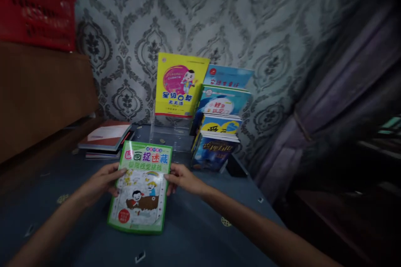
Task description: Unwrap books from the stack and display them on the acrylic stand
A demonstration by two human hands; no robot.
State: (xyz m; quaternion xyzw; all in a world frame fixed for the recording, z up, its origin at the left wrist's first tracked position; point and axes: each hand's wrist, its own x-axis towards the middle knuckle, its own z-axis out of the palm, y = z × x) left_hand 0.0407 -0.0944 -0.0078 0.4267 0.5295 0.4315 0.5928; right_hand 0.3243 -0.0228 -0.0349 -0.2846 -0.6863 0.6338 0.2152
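A green-bordered children's book [140, 200] is held upright-tilted over the table, its cover facing me. My left hand [108, 178] grips its left edge, thumb on the front and fingers behind. On the opposite edge my right hand [183, 179] pinches it in the same way. Behind it, a yellow workbook [180, 104] leans upright in a clear stand [152, 131]. To its right stand several books in rows, among them a dark blue book [211, 154] in front and a teal book [225, 100] farther back.
A stack of books [105, 135] lies at the back left of the dark table [200, 233]. Farther left are a brown wooden panel [44, 96] and a red basket [37, 12]. Patterned wallpaper [153, 29] covers the back, and a tied purple curtain [297, 129] hangs right.
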